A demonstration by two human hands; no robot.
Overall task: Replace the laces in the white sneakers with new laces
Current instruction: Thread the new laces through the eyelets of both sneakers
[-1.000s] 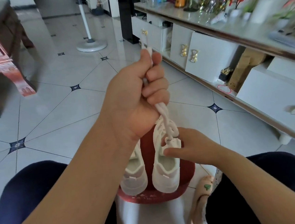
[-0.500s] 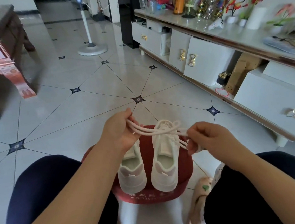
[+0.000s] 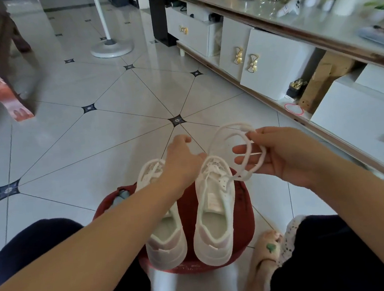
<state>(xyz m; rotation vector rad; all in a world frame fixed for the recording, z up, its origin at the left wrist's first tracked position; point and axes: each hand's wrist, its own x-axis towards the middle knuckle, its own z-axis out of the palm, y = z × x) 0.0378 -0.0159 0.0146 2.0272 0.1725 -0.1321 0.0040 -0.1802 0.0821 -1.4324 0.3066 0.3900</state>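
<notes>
Two white sneakers stand side by side on a round red stool [image 3: 241,213], heels toward me. The left sneaker [image 3: 165,236] is partly covered by my left forearm. The right sneaker [image 3: 213,215] shows its open tongue and eyelets. A white lace [image 3: 228,133] runs from the right sneaker's eyelets up in loops to my right hand [image 3: 287,155], which pinches it between thumb and forefinger, loops draped over the other fingers. My left hand [image 3: 182,157] hovers over the sneakers' toes with fingers curled down; I cannot tell whether it holds anything.
A long white cabinet [image 3: 277,68] with gold bow handles runs along the right. A fan base [image 3: 111,48] stands on the tiled floor ahead. A red wooden table leg [image 3: 18,104] is at left. My knees flank the stool, and a slippered foot [image 3: 265,252] rests at right.
My left hand came down from high up, let the lace go and now sits over the toes. The lace passed to my right hand, which moved right and up with it in loops.
</notes>
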